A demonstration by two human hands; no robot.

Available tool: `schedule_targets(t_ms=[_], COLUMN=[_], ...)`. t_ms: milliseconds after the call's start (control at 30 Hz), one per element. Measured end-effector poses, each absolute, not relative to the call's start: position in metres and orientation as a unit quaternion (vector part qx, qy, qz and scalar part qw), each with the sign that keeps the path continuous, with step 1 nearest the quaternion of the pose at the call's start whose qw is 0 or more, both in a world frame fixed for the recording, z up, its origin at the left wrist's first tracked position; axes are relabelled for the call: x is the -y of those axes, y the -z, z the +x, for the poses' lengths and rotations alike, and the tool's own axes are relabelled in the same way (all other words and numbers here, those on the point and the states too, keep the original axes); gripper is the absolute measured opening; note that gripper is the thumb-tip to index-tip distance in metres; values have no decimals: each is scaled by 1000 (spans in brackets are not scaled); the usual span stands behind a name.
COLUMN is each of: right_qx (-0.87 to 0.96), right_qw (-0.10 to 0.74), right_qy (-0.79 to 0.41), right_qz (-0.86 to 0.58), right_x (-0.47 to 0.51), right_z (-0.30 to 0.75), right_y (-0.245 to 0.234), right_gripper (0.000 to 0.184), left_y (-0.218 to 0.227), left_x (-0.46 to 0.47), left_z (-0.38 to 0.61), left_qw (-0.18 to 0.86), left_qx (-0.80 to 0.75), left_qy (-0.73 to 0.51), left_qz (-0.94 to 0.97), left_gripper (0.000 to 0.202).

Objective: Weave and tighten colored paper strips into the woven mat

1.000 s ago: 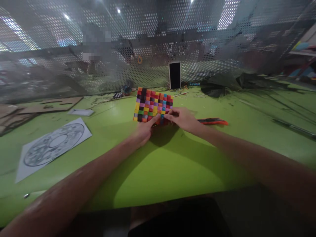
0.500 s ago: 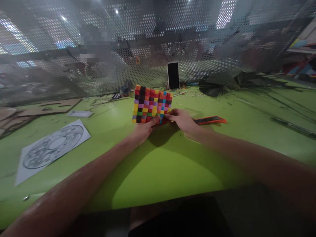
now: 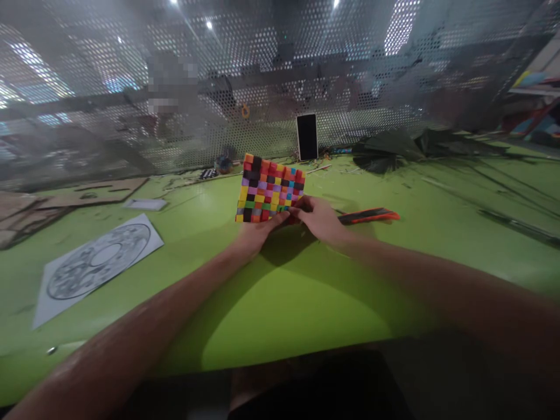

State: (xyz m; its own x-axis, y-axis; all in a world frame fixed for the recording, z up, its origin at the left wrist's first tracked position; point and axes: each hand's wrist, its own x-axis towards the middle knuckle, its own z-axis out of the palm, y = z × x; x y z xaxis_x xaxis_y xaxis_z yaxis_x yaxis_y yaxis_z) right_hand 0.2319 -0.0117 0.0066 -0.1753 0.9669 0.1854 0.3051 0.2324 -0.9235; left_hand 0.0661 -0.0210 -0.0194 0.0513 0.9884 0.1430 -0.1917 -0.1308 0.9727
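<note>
Now my fingertips have drawn together. A second ago a small gap showed between my left thumb and the fingers of my right hand point(image 3: 321, 221); the tips now meet, or very nearly so, at the lower right of the woven piece point(image 3: 266, 189). It is multicoloured, tilted up, just beyond and above my left hand point(image 3: 256, 233), with most of its face clear of my fingers. Left thumb across the bottom edge, left fingers hidden behind; hand closed on it, steadying it, I judge. Right thumb and forefinger pinched at the corner. Whether they grip a loose strip or the weave itself, cannot tell.

The lowest blue squares, visible half a second back, are now mostly covered. Reading: the work has narrowed to that one corner, the rest of the weave looking settled.

Surroundings unmoved: orange-edged dark strip point(image 3: 371, 216) flat on the green table point(image 3: 280, 321), just right of my right hand; dark-faced tablet point(image 3: 307, 137) upright beyond both hands; ring-patterned sheet point(image 3: 102, 256) well left of my left.
</note>
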Motion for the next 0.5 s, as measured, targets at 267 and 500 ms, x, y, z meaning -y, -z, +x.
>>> schedule_targets(t_ms=[267,500], right_qx=[709,716], right_qw=[395,430], right_qy=[-392,-341], right_qz=[-433,-432], right_x=[2,8], right_z=[243,241], right_y=[-11,-4], right_gripper=[8,10], left_y=[17,16], left_x=[12,18], left_z=[62,68], left_qw=[521,522], left_qx=[-410,-415], left_qy=[-615,-603], left_qz=[428,438], left_gripper=[59,49])
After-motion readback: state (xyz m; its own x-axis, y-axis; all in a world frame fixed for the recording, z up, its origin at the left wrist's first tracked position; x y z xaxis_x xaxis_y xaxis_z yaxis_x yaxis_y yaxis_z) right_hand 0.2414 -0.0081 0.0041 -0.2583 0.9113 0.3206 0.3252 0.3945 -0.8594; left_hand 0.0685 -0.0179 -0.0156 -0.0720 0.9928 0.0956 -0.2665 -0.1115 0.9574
